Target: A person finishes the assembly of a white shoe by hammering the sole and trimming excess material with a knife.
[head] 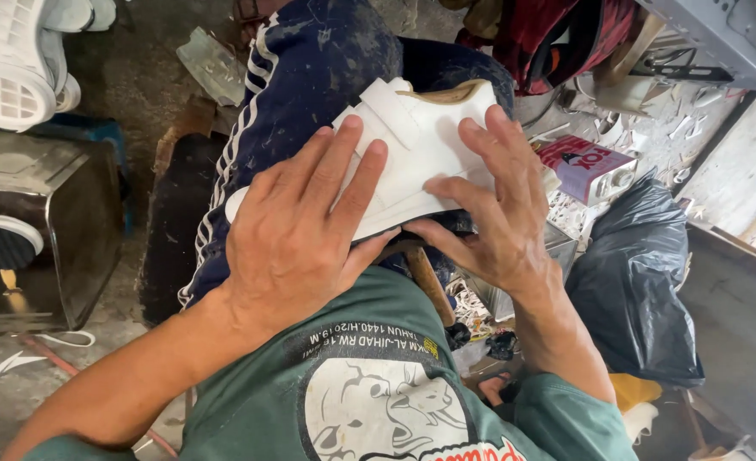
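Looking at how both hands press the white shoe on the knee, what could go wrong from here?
1. The white shoe upper rests only on the knee, so it may slide off if the left hand or right hand eases.
2. The trousers look dusty, so the white material might get soiled.
3. The wooden handle lying under the hands could slip down to the littered floor.

Shoe upper (412, 154) lies on the person's lap at frame centre. Left hand (297, 235) flat on it at 7 o'clock, right hand (493, 209) on it at 4 o'clock. Small box (587, 166) at 3 o'clock, bag (642, 282) just beyond at 4. Metal bin (54, 230) at 9 o'clock; stacked soles (11, 60) at 10, behind the bin.
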